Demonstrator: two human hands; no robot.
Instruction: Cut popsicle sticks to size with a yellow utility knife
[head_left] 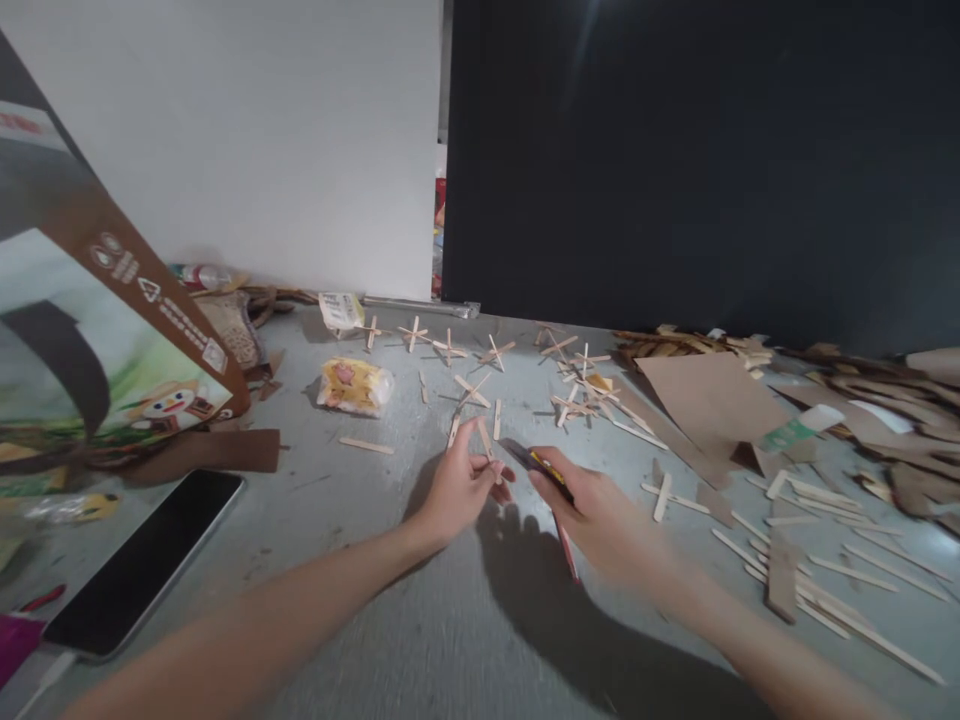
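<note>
Between the thumb and fingers of my left hand is a short wooden craft stick, held up at a slant. My right hand grips a yellow and black utility knife. Its blade points left toward the stick, and I cannot tell whether they touch. A thin red rod shows below my right hand; how it lies there is partly hidden. Beyond my hands lie several crossed stick pieces, among them one cross. A loose craft stick rests left of my left hand.
At left are a phone with a cable and a large printed bag. A yellow snack packet sits further back. On the right lie scattered sticks, a cardboard sheet and scraps. White and black panels stand behind.
</note>
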